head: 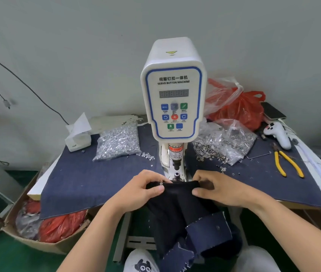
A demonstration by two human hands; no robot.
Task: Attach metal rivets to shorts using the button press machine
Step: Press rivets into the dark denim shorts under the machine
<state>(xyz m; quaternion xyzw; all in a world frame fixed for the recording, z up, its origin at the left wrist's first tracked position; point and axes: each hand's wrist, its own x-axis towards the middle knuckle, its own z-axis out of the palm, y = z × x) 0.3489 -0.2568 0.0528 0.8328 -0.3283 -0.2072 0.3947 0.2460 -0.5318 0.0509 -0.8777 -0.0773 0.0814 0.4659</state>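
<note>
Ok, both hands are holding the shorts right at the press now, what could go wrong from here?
1. Both the left hand and right hand grip the shorts close to the die; fingers could get pinched.
2. The fabric edge looks bunched, so the rivet might set off-spot.
3. Loose rivets on the cloth could slip under the fabric.

"SERVO BUTTON MACHINE" on press machine (173,91)

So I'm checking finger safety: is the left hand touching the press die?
Apart. The head view shows the left hand pinching the shorts, with a visible gap to the die.
</note>
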